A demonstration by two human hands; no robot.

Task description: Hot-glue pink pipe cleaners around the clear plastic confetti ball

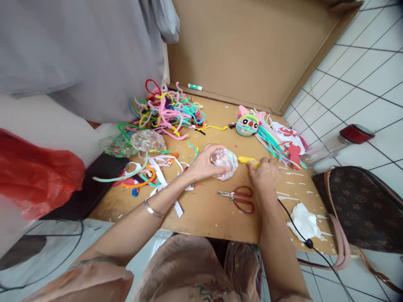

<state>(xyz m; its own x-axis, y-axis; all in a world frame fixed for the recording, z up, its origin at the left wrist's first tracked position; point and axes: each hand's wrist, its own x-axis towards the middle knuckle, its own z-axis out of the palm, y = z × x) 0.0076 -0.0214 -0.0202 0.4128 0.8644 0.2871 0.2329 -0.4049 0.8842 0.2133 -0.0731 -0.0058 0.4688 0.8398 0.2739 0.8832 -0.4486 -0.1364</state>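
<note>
My left hand (209, 161) is wrapped round a clear, rounded shell (229, 163) that has colourful specks and bits inside or on it. In my right hand (266, 173) is a yellow glue gun (248, 160), its nozzle pointing left and touching or almost touching the shell's right side. A black cord (291, 220) trails from below that hand. Red-handled scissors (241, 199) lie on the table just beneath the two hands, blades to the left. Similar see-through shells, one clear (147, 140) and one greenish (117, 146), rest at the left.
A heap of coloured pipe cleaners (166, 109) fills the back left. Behind are a glue stick (195, 87) and a decorated animal-faced ball (247, 125) with long strands. Crumpled tissue (304, 222), a lidded bottle (340, 144) and a brown handbag (365, 205) are at the right.
</note>
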